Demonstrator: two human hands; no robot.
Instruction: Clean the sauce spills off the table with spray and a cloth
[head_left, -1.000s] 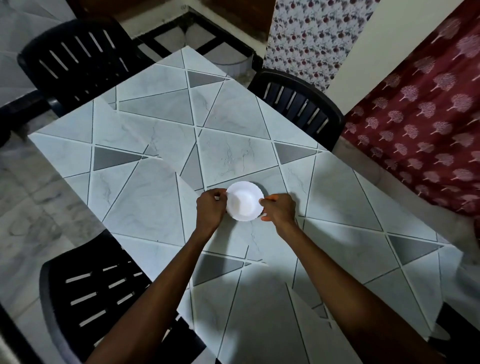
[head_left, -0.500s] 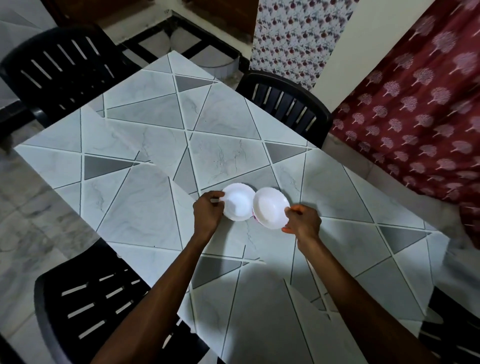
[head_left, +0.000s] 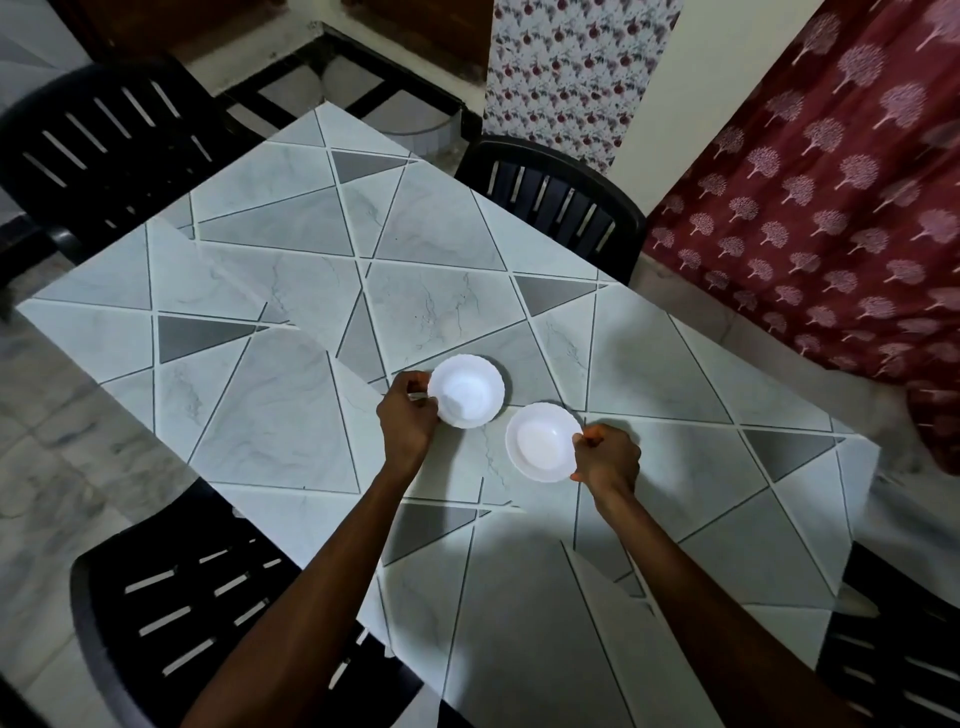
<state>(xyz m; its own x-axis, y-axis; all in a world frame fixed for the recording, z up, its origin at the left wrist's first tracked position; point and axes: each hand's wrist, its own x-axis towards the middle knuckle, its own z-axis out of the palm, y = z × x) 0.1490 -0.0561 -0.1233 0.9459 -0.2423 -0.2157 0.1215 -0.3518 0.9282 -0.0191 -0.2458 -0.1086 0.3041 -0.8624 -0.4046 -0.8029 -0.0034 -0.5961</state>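
Note:
Two small white bowls sit near the middle of the grey marble-patterned table. My left hand pinches the left rim of the farther bowl. My right hand pinches the right rim of the nearer bowl. The two bowls are apart, with a narrow gap between them. Both look empty. No spray bottle, cloth or sauce spill shows in the head view.
Black slatted plastic chairs stand around the table: one at the far left, one at the far side, one at the near left, one at the near right. A red patterned curtain hangs on the right.
One second ago both hands held a single stack of bowls. My right hand has drawn one bowl off to the right and toward me; my left hand stays on the other.

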